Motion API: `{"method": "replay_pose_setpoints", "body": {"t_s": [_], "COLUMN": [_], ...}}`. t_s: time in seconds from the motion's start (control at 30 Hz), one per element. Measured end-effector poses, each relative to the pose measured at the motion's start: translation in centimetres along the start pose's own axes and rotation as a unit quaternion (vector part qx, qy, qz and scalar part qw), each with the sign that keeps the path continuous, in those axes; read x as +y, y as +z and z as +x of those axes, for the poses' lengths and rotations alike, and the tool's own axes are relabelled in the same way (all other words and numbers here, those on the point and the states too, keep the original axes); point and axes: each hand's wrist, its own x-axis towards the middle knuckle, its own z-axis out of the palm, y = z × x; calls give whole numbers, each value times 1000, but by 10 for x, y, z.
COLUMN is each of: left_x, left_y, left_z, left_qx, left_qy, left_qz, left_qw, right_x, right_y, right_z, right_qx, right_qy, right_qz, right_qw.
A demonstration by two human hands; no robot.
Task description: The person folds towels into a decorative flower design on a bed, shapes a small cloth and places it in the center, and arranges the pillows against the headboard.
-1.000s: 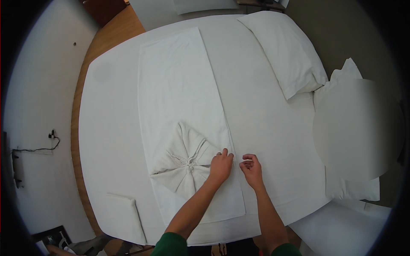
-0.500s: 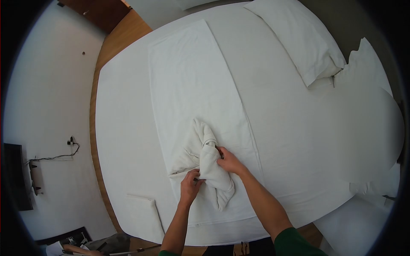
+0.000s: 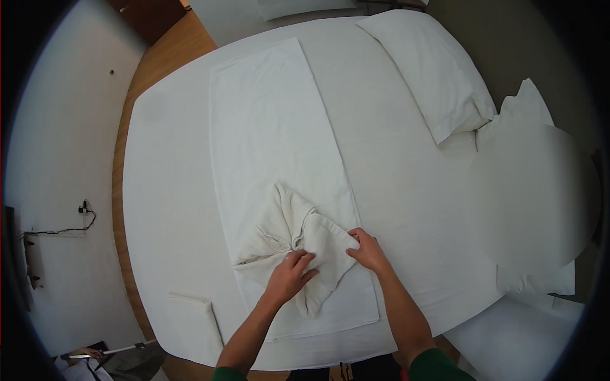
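Note:
A cream towel [image 3: 273,235], folded into a pointed, star-like shape with a gathered centre, lies on a long white cloth [image 3: 267,127] spread across the bed. Near the gathered centre, my left hand [image 3: 292,274] rests on the towel with its fingers bent; what is under the fingertips is hidden. My right hand [image 3: 367,249] pinches the towel's right corner between thumb and fingers, by the right edge of the long cloth.
A folded towel [image 3: 194,327] lies at the bed's lower left. White pillows [image 3: 432,76] are at the right, by the headboard. A person [image 3: 95,365] is partly visible at the lower left, beyond the bed [image 3: 165,190].
My right hand has moved right and down, drawing out the towel flap that was folded over the middle. My left hand stays near the centre. The view has shifted slightly.

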Motion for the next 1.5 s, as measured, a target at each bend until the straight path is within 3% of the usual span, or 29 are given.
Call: {"method": "replay_pose_setpoints", "body": {"t_s": [0.03, 0.07, 0.13, 0.2, 0.27, 0.4, 0.5, 0.63, 0.7, 0.83, 0.93, 1.0, 1.1, 1.13, 1.2, 1.27, 1.3, 1.4, 1.43, 1.5], "left_x": [6, 8, 10, 11, 16, 9, 0, 1, 11, 50, 57, 74, 67, 59, 47, 46, 45, 52, 54, 55], "left_y": [0, 5, 18, 35, 52, 84, 95, 102, 100, 70, 82, 85, 112, 118, 123, 112, 101, 57, 42, 19], "left_z": [13, 26, 50, 65, 75, 79, 73, 70, 67, 32, -61, -111, -152, -156, -166, -165, -158, -137, -129, -115], "left_qx": [-91, -89, -172, -203, -181, -188, -152, -128, -109, 26, 157, 160, 221, 228, 193, 204, 213, 209, 208, 194], "left_qy": [-3, -1, 107, 122, 107, 75, 65, 46, 29, -88, -223, -327, -402, -406, -390, -389, -386, -384, -384, -383], "left_qz": [-38, -41, 52, 94, 72, 133, 138, 148, 149, 109, 94, 71, 3, 0, -91, -102, -110, -88, -86, -96], "left_qw": [995, 995, 978, 967, 975, 970, 976, 980, 982, 990, 958, 929, 888, 885, 896, 892, 891, 895, 896, 898], "right_x": [14, 23, 23, 25, 43, 26, 20, 18, 18, 35, 58, 67, 68, 71, 72, 65, 71, 63, 50, 34], "right_y": [4, 8, 16, 19, 26, -5, -34, -46, -38, -16, 18, 46, 84, 97, 116, 131, 143, 169, 171, 170], "right_z": [3, 4, 3, 3, 8, -7, -15, -33, -53, -119, -172, -197, -213, -210, -199, -171, -152, -104, -86, -60], "right_qx": [49, 51, 129, 116, 185, 195, 273, 223, 305, 326, 223, 185, 104, 57, 8, -108, -106, -91, -60, -94], "right_qy": [-10, -10, -58, -31, -72, -38, -44, -26, -79, -111, -63, -67, -50, -3, 46, 169, 166, 127, 101, 76], "right_qz": [37, 34, 32, 66, 64, 75, 138, 136, 30, 14, 53, 65, 67, 107, 143, 243, 242, 525, 591, 652], "right_qw": [998, 998, 989, 991, 978, 977, 951, 965, 949, 939, 971, 978, 991, 993, 989, 949, 950, 837, 798, 749]}}
